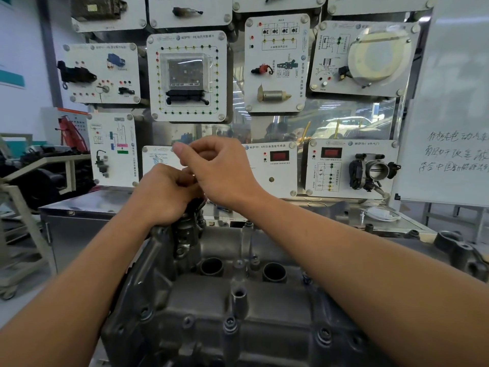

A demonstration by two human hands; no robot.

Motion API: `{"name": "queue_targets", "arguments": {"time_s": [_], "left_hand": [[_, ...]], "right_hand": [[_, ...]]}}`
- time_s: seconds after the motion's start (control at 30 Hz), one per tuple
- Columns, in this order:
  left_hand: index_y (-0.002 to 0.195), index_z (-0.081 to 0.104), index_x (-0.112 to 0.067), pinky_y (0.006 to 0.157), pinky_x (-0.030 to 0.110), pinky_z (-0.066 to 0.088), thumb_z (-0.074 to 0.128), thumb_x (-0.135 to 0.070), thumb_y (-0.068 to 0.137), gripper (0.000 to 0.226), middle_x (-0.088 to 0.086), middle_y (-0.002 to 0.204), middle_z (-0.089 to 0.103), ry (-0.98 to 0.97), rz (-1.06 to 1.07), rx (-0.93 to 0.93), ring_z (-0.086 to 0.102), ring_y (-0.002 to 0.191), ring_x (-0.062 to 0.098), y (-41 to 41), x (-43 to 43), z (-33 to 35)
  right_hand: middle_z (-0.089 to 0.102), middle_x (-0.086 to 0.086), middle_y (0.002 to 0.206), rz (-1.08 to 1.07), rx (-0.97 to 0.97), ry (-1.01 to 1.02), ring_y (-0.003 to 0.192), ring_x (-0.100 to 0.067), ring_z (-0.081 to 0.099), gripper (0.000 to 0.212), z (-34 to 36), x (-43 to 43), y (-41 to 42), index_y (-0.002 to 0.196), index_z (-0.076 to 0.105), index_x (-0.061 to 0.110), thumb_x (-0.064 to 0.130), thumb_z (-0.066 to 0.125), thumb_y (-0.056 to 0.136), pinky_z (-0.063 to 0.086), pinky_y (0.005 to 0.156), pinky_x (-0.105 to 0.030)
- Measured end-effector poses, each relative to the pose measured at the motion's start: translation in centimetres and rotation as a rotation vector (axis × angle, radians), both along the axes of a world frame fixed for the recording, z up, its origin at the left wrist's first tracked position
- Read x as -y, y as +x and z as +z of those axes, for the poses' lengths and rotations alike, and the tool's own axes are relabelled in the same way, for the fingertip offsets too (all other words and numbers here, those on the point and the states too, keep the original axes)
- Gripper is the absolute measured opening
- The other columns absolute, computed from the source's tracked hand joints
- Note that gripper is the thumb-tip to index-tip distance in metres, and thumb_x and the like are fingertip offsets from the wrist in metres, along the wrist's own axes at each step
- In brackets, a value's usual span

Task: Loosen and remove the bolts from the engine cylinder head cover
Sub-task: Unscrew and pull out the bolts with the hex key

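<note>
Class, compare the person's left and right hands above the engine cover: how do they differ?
The left hand sits lower, on a dark fitting at the far end of the cover; the right hand hovers above it. The left hand shows only its back; the right hand shows its thumb tip. Both have curled fingers, touch, and hide anything they hold.

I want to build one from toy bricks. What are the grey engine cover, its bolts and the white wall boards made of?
Engine cover: looks like cast metal, maybe aluminium; dull grey, slightly rough, rounded moulded edges.
Bolts: darker metal, likely steel; faint shine on heads.
White boards: smooth, flat; plastic or painted sheet, can't tell which.
</note>
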State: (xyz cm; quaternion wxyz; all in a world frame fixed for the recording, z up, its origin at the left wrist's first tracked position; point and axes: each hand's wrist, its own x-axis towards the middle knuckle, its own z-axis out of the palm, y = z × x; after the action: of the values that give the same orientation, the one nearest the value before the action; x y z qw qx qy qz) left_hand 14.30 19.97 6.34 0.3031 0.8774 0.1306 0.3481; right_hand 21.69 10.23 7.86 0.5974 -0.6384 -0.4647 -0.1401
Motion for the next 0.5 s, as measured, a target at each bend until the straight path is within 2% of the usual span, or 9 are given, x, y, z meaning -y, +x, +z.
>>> {"name": "queue_targets", "arguments": {"time_s": [0.07, 0.13, 0.2, 0.27, 0.37, 0.43, 0.5], "left_hand": [[0.084, 0.078, -0.002, 0.069, 0.035, 0.049, 0.067, -0.021, 0.092, 0.023, 0.018, 0.076, 0.073, -0.004, -0.012, 0.015, 0.067, 0.078, 0.035, 0.1, -0.1, -0.1], [0.081, 0.078, -0.005, 0.064, 0.030, 0.046, 0.068, -0.023, 0.092, 0.023, 0.001, 0.065, 0.070, -0.019, -0.015, 0.038, 0.063, 0.067, 0.023, 0.3, -0.2, -0.2], [0.072, 0.076, -0.009, 0.056, 0.025, 0.039, 0.069, -0.024, 0.092, 0.026, -0.007, 0.056, 0.063, -0.026, -0.007, 0.044, 0.054, 0.056, 0.014, 0.2, 0.0, -0.3], [0.072, 0.077, -0.009, 0.055, 0.024, 0.039, 0.069, -0.025, 0.092, 0.027, 0.001, 0.061, 0.067, -0.017, -0.016, 0.038, 0.054, 0.057, 0.015, 0.2, 0.0, -0.3], [0.079, 0.077, -0.002, 0.059, 0.027, 0.040, 0.068, -0.024, 0.093, 0.028, 0.021, 0.077, 0.071, -0.005, -0.036, 0.014, 0.055, 0.064, 0.021, 0.1, -0.1, -0.3], [0.079, 0.078, -0.005, 0.061, 0.027, 0.042, 0.068, -0.023, 0.094, 0.024, 0.022, 0.079, 0.073, -0.012, -0.048, 0.011, 0.057, 0.066, 0.022, 0.2, -0.2, -0.3], [0.078, 0.079, -0.011, 0.060, 0.025, 0.042, 0.068, -0.023, 0.093, 0.022, 0.018, 0.077, 0.074, -0.017, -0.045, 0.017, 0.059, 0.065, 0.020, 0.3, -0.1, -0.3]], "right_hand": [[0.076, -0.005, 0.086, 0.039, -0.002, -0.009, 0.077, -0.021, 0.074, 0.023, -0.2, 0.0, 0.4, 0.088, 0.074, 0.011, 0.030, 0.066, 0.096, 0.060, 0.079, -0.046], [0.076, -0.007, 0.091, 0.113, -0.064, 0.001, 0.079, -0.025, 0.074, 0.025, -0.4, 0.0, 0.7, 0.090, 0.072, 0.012, 0.027, 0.055, 0.102, 0.061, 0.078, -0.045], [0.074, -0.008, 0.089, 0.250, -0.258, 0.021, 0.074, -0.024, 0.072, 0.031, -0.3, 0.1, 0.9, 0.093, 0.068, 0.009, 0.026, 0.045, 0.107, 0.057, 0.069, -0.039], [0.074, -0.004, 0.083, 0.376, -0.473, 0.011, 0.068, -0.016, 0.069, 0.036, 0.1, 0.2, 1.0, 0.097, 0.065, 0.008, 0.031, 0.040, 0.108, 0.053, 0.058, -0.027], [0.073, 0.000, 0.075, 0.397, -0.615, -0.034, 0.063, -0.010, 0.067, 0.040, 0.3, 0.0, 1.3, 0.088, 0.064, 0.013, 0.042, 0.044, 0.105, 0.046, 0.057, -0.026], [0.073, 0.001, 0.071, 0.358, -0.650, -0.043, 0.058, -0.010, 0.066, 0.040, 0.2, -0.3, 1.3, 0.087, 0.064, 0.014, 0.047, 0.049, 0.102, 0.045, 0.058, -0.026], [0.074, 0.001, 0.069, 0.304, -0.657, -0.034, 0.055, -0.012, 0.066, 0.038, 0.2, -0.3, 1.1, 0.093, 0.065, 0.012, 0.048, 0.054, 0.099, 0.046, 0.056, -0.025]]}}
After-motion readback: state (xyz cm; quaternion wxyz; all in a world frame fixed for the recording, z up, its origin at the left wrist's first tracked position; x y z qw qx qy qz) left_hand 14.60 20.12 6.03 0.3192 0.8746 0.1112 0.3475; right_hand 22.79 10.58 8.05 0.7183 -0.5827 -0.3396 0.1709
